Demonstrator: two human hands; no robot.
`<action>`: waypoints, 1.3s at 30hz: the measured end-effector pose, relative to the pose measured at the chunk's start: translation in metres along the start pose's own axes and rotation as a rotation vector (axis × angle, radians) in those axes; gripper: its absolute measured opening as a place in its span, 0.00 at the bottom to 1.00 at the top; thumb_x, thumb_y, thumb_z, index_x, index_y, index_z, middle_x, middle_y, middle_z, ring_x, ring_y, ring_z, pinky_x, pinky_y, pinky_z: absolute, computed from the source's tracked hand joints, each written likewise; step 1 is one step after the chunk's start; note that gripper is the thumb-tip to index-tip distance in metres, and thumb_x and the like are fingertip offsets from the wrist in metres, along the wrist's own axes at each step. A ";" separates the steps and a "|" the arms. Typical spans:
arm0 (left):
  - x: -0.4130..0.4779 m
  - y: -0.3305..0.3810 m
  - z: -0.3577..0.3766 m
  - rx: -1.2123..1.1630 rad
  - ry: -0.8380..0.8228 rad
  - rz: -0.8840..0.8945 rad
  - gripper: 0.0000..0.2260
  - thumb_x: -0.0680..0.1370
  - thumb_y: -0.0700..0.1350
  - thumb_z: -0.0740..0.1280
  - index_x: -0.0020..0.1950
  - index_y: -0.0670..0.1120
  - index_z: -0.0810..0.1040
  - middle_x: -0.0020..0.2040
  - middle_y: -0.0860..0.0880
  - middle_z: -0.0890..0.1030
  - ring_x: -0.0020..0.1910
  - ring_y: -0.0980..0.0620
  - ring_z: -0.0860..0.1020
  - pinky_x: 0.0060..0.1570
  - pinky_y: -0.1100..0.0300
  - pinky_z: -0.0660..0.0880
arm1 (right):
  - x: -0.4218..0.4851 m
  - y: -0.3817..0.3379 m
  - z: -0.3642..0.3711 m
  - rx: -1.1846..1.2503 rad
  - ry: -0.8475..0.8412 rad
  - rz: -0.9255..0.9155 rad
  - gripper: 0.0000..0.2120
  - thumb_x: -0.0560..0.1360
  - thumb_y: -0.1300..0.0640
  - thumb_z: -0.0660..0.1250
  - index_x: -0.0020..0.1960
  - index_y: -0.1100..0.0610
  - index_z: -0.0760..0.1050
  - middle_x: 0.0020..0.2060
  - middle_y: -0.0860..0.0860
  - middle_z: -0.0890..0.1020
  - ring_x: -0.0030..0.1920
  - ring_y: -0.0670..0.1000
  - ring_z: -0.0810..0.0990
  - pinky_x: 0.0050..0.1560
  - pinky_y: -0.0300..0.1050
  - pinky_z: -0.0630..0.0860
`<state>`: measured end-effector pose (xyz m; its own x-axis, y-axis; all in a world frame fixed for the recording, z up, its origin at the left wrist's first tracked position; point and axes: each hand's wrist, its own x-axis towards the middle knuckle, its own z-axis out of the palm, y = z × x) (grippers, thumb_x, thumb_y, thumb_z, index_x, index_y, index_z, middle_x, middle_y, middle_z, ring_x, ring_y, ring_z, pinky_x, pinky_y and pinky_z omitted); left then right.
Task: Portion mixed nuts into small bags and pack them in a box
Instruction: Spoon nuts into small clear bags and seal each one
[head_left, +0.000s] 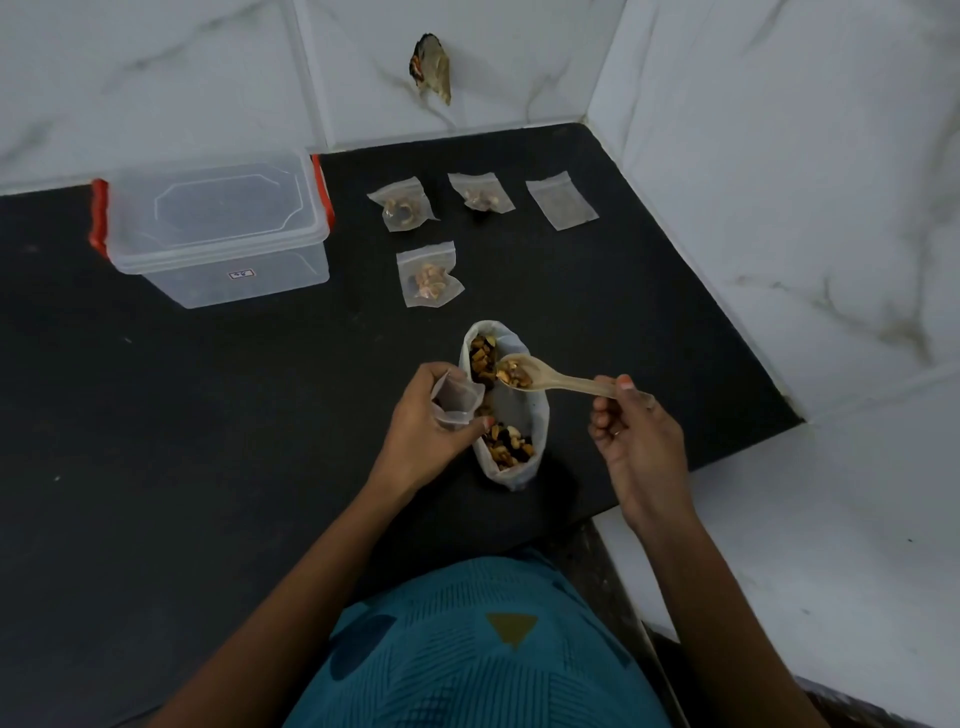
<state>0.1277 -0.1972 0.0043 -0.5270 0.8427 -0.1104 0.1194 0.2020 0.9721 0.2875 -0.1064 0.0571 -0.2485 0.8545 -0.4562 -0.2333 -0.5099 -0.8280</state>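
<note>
Near the middle of the frame, on the black desk (208, 415), lies an open white plastic pouch (537, 415) of mixed nuts (506, 441). Just left of it the left hand (421, 415) has its grip curled round a small clear plastic bag (454, 397), mouth held open towards the pouch. The right hand (631, 431) pinches the handle end of a pale beige plastic spoon (545, 378); its bowl is heaped with nuts and hangs over the upper part of the pouch. Above the pouch lie three small clear bags with nuts inside: one nearest (428, 275) and two farther up (402, 205) (480, 193). A flat empty clear bag (562, 198) lies to their right. At upper left stands a clear plastic box with red side clasps (218, 228).
</note>
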 end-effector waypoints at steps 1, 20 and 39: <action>0.001 0.002 0.001 -0.004 0.001 0.006 0.20 0.69 0.37 0.73 0.54 0.49 0.69 0.50 0.58 0.73 0.50 0.64 0.73 0.43 0.78 0.70 | -0.004 -0.004 0.003 -0.010 -0.017 -0.012 0.10 0.77 0.58 0.59 0.45 0.59 0.78 0.31 0.49 0.77 0.34 0.43 0.74 0.38 0.36 0.72; 0.004 0.025 0.010 -0.169 0.055 0.130 0.20 0.67 0.39 0.75 0.50 0.54 0.70 0.47 0.62 0.77 0.49 0.63 0.76 0.49 0.68 0.74 | -0.017 0.010 0.021 -1.024 -0.518 -1.219 0.11 0.80 0.51 0.53 0.56 0.56 0.69 0.46 0.56 0.82 0.48 0.45 0.77 0.51 0.37 0.74; 0.005 0.014 0.000 -0.131 0.108 0.103 0.22 0.68 0.36 0.74 0.50 0.56 0.68 0.49 0.58 0.74 0.48 0.67 0.74 0.48 0.70 0.73 | 0.001 0.012 0.000 -0.559 -0.109 -0.690 0.05 0.76 0.56 0.62 0.50 0.52 0.76 0.34 0.45 0.80 0.36 0.41 0.78 0.37 0.32 0.75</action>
<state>0.1267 -0.1903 0.0176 -0.6056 0.7957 0.0066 0.0706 0.0454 0.9965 0.2842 -0.1111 0.0469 -0.3166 0.9245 0.2124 0.1213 0.2615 -0.9575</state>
